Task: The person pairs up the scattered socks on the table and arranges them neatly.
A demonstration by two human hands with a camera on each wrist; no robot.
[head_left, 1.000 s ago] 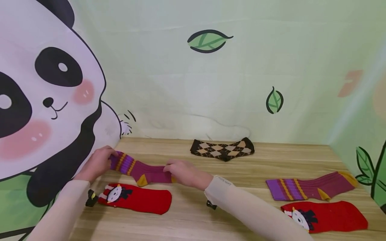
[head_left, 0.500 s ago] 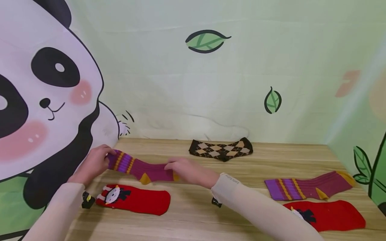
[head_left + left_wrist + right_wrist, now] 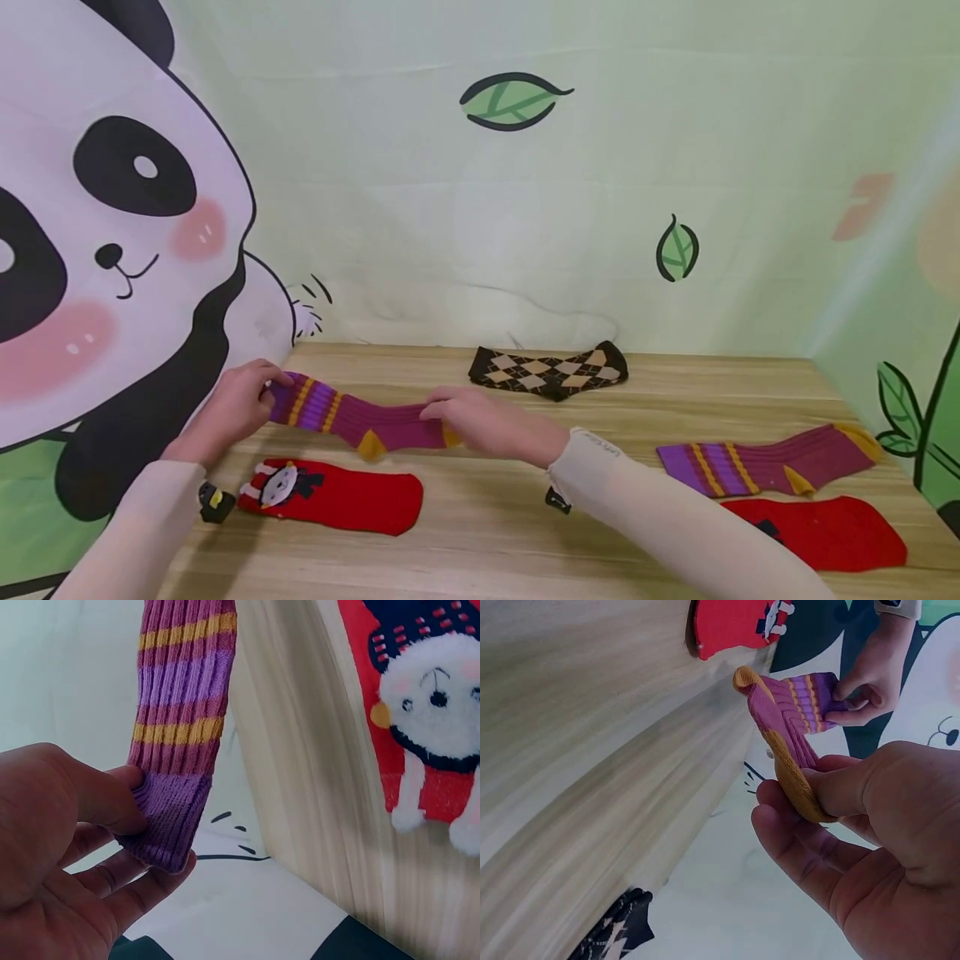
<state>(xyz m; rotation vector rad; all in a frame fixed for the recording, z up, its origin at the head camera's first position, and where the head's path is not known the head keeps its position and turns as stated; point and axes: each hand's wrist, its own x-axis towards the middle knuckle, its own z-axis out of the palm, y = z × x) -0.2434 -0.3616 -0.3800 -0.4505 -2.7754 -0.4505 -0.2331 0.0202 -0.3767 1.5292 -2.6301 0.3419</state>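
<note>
A purple and maroon sock with yellow stripes, heel and toe is stretched between both hands, above the table's left part. My left hand pinches its purple cuff between thumb and fingers. At the other end my right hand pinches the yellow toe. Just in front of the held sock lies a red sock with a white animal face. On the right side of the table lie a matching striped sock and another red sock, partly hidden by my right sleeve.
At the back of the wooden table a black and tan argyle sock lies near the backdrop. A printed cloth with a panda stands upright behind and along the left side.
My right hand has shifted a little to the right with the sock's toe. The sock now hangs slightly straighter, and my left hand keeps its pinch on the cuff.
</note>
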